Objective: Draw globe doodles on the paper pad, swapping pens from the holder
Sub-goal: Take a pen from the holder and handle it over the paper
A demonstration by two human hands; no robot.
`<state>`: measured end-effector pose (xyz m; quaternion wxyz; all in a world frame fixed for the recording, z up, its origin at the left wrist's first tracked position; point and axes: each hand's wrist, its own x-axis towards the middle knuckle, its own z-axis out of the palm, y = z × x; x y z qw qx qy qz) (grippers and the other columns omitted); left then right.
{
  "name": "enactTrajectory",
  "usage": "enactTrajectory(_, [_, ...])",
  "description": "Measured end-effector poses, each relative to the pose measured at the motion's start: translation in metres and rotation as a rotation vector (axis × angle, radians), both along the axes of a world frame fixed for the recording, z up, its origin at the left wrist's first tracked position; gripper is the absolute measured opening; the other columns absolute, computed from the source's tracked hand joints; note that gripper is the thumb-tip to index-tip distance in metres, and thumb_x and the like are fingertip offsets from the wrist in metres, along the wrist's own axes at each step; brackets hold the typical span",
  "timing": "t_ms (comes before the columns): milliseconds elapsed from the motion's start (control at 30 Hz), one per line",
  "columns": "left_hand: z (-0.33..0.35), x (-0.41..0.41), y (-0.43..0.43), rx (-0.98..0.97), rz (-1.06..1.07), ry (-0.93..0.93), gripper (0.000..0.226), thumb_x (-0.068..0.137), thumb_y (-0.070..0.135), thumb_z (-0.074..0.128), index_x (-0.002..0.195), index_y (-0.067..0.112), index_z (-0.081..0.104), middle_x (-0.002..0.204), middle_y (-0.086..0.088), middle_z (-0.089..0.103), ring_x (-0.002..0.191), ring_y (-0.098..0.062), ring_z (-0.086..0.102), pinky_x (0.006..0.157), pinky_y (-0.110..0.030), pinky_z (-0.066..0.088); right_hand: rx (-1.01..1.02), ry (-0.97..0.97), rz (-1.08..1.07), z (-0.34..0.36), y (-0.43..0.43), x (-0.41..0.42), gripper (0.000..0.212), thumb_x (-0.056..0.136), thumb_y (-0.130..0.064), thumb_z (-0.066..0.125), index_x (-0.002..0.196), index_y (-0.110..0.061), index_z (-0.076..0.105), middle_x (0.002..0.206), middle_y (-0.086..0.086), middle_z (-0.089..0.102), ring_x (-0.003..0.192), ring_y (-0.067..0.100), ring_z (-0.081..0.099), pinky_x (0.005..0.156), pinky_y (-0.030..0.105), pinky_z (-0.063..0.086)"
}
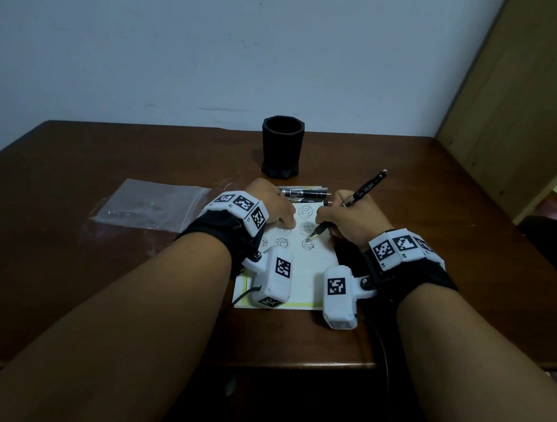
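- Hands first: left hand (275,207) lies flat, fingers spread on the paper pad (309,265), pinning it; keep that pressure steady.
- Pad sits mid-counter (93,278), globe doodles (306,228) filling its upper half.
- Right hand (347,222) grips a black pen (356,201), tip touching a doodle; short, light strokes suit.
- Spare pens (302,192) lie before the seemingly empty holder (281,146).

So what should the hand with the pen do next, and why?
Probably keep the pen down and finish the little globe under its tip. The right hand grips the pen with the tip touching the paper pad at that doodle, and the left hand lies on the pad, apparently steadying it. Swapping can wait: spare pens lie beyond the pad.
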<state>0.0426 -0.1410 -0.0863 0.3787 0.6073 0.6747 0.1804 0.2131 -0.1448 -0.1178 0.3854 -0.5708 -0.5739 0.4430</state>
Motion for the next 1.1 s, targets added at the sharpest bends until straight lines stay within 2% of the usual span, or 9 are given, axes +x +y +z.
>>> enactTrajectory(67, [-0.001, -0.001, 0.004, -0.010, -0.005, -0.024, 0.032, 0.077, 0.013, 0.075, 0.106, 0.002, 0.070, 0.103, -0.014, 0.069, 0.084, -0.022, 0.059, 0.080, -0.032, 0.052, -0.017, 0.017, 0.013, 0.004, -0.001, 0.000, 0.045, 0.074, 0.000, 0.070, 0.050, -0.017, 0.037, 0.041, 0.004, 0.043, 0.031, 0.015, 0.037, 0.037, 0.022, 0.032])
enactTrajectory(200, [0.010, -0.003, 0.000, -0.037, -0.012, -0.072, 0.028, 0.084, 0.018, 0.070, 0.102, -0.003, 0.072, 0.087, -0.010, 0.071, 0.063, -0.018, 0.056, 0.053, -0.023, 0.045, -0.080, 0.082, 0.074, 0.018, -0.004, -0.001, 0.040, 0.081, -0.011, 0.069, 0.058, -0.016, 0.038, 0.049, 0.013, 0.052, 0.035, 0.019, 0.034, 0.045, 0.030, 0.040])
enactTrajectory(333, [0.015, -0.006, 0.000, -0.010, 0.022, -0.154, 0.024, 0.087, 0.016, 0.068, 0.101, -0.002, 0.072, 0.093, -0.011, 0.074, 0.059, -0.012, 0.057, 0.033, -0.009, 0.036, -0.080, 0.117, 0.103, 0.029, -0.004, -0.003, 0.035, 0.086, -0.020, 0.068, 0.061, -0.015, 0.044, 0.055, 0.011, 0.061, 0.039, 0.019, 0.035, 0.043, 0.026, 0.036])
enactTrajectory(500, [0.017, -0.012, -0.003, 0.010, -0.029, -0.279, 0.017, 0.090, 0.025, 0.063, 0.092, 0.011, 0.072, 0.078, -0.001, 0.075, 0.060, -0.012, 0.063, 0.053, -0.023, 0.037, -0.119, 0.271, 0.068, 0.036, -0.004, -0.010, 0.023, 0.086, -0.026, 0.071, 0.080, -0.007, 0.058, 0.064, 0.013, 0.066, 0.042, 0.018, 0.038, 0.043, 0.026, 0.042])
enactTrajectory(633, [0.016, -0.017, -0.003, -0.087, 0.001, -0.487, 0.022, 0.092, 0.021, 0.062, 0.103, 0.004, 0.070, 0.074, -0.006, 0.073, 0.056, -0.015, 0.059, 0.051, -0.024, 0.034, -0.202, 0.475, 0.100, 0.034, -0.005, -0.013, 0.024, 0.086, -0.028, 0.072, 0.067, -0.014, 0.065, 0.066, 0.009, 0.064, 0.041, 0.012, 0.039, 0.046, 0.025, 0.042])
enactTrajectory(700, [0.017, -0.018, -0.005, -0.109, 0.006, -0.551, 0.026, 0.091, 0.020, 0.064, 0.106, 0.000, 0.069, 0.070, -0.005, 0.070, 0.054, -0.015, 0.056, 0.051, -0.023, 0.034, -0.237, 0.536, 0.073, 0.034, -0.007, -0.014, 0.026, 0.084, -0.035, 0.074, 0.070, -0.015, 0.065, 0.061, 0.005, 0.062, 0.039, 0.009, 0.039, 0.046, 0.023, 0.044])
enactTrajectory(800, [0.019, -0.019, -0.008, -0.127, 0.024, -0.593, 0.029, 0.091, 0.017, 0.063, 0.111, -0.004, 0.065, 0.067, -0.005, 0.065, 0.050, -0.014, 0.052, 0.048, -0.022, 0.033, -0.301, 0.686, -0.039, 0.034, -0.005, -0.014, 0.045, 0.080, -0.055, 0.070, 0.083, -0.010, 0.065, 0.051, 0.001, 0.054, 0.036, 0.009, 0.039, 0.046, 0.023, 0.046])
enactTrajectory(933, [0.020, -0.020, -0.009, -0.121, 0.050, -0.593, 0.026, 0.092, 0.017, 0.062, 0.110, -0.002, 0.065, 0.070, -0.006, 0.064, 0.051, -0.014, 0.050, 0.050, -0.023, 0.032, -0.403, 0.905, -0.053, 0.036, 0.000, -0.010, 0.087, 0.082, -0.080, 0.036, 0.096, 0.000, 0.066, 0.053, 0.009, 0.060, 0.036, 0.016, 0.051, 0.052, 0.027, 0.053])
enactTrajectory(1100, [0.020, -0.019, -0.007, -0.122, 0.069, -0.585, 0.021, 0.092, 0.017, 0.062, 0.106, 0.001, 0.066, 0.071, -0.006, 0.064, 0.050, -0.013, 0.050, 0.049, -0.023, 0.033, -0.445, 1.016, -0.033, 0.031, 0.003, -0.008, 0.094, 0.087, -0.078, 0.019, 0.099, 0.002, 0.066, 0.059, 0.014, 0.065, 0.041, 0.020, 0.056, 0.055, 0.030, 0.056])
